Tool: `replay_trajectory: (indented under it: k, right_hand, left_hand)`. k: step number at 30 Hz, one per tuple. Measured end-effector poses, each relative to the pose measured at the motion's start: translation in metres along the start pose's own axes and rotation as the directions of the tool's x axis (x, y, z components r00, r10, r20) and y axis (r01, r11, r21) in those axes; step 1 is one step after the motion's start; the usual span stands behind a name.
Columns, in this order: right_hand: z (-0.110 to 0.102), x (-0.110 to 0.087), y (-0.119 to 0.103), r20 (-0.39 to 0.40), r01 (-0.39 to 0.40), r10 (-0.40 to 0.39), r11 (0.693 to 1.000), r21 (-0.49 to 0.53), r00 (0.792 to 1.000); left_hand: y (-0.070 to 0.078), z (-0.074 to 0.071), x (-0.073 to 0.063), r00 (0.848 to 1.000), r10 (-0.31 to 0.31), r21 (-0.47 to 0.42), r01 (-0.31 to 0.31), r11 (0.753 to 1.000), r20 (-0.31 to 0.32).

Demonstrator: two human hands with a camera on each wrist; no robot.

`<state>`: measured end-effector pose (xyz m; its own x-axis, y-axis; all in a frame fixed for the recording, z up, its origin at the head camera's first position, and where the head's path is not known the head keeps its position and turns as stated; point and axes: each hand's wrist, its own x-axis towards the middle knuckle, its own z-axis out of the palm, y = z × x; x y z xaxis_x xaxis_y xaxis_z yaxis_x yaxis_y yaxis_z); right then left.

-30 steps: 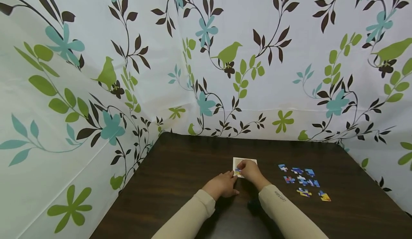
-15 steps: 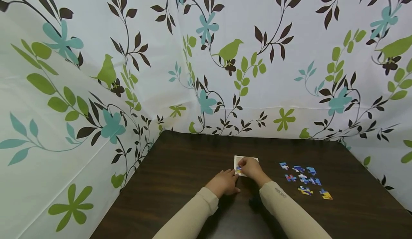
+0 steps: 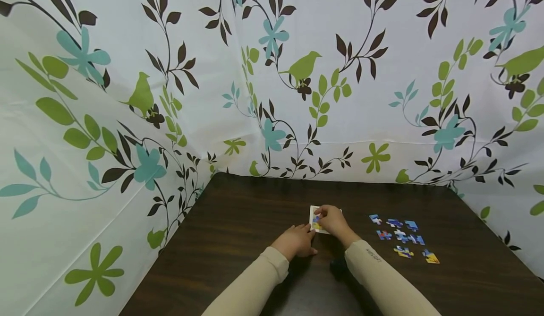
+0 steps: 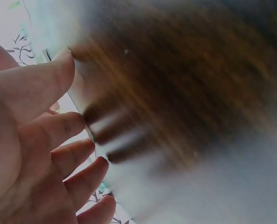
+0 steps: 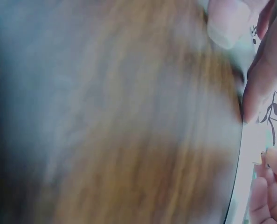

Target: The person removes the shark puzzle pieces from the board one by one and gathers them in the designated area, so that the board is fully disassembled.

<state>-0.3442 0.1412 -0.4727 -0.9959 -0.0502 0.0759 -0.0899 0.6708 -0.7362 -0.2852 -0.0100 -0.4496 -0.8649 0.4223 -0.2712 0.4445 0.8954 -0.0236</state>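
Note:
A small puzzle tray (image 3: 325,232) with a pale border lies on the dark table. Blue and yellow puzzle artwork (image 3: 316,225) shows along its left side. My right hand (image 3: 333,221) reaches over the tray and hides most of its inside; the thumb and fingers pinch at a bluish puzzle piece (image 3: 316,218), mostly covered by the fingertips. At the tray's lower left corner, my left hand (image 3: 295,241) rests with fingers extended and fingertips right at the border. The left wrist view shows these fingers (image 4: 89,179) straight and spread against the tabletop.
To the right of the tray, several loose puzzle pieces (image 3: 400,234) lie spread on the brown wooden table (image 3: 238,212). A curtain (image 3: 289,103) with birds, leaves and flowers hangs behind the table and along its left side.
My right fingertips have shifted slightly up within the tray, and more of the coloured artwork shows below them. The left hand stays at the tray's corner; the loose pieces lie as before.

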Motion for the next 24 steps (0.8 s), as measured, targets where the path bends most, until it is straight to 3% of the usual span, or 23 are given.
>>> replay_trajectory:
  k: [8, 16, 24]
  right_hand:
    - [-0.039, -0.011, 0.015, -0.013, -0.009, 0.009, 1.0, 0.013, 1.0]
    - [-0.091, -0.028, 0.053, -0.034, -0.043, 0.044, 0.999, 0.031, 0.998]
    - [-0.126, -0.054, 0.089, -0.011, -0.11, 0.111, 0.992, 0.068, 0.994]
  left_hand:
    - [0.005, -0.002, -0.001, 1.0, -0.002, 0.0, 0.002, 1.0, -0.008]
    - [0.003, -0.005, -0.003, 1.0, -0.002, -0.002, 0.002, 1.0, -0.01]
    - [0.004, -0.002, -0.006, 1.0, -0.006, 0.015, 0.007, 1.0, -0.027]
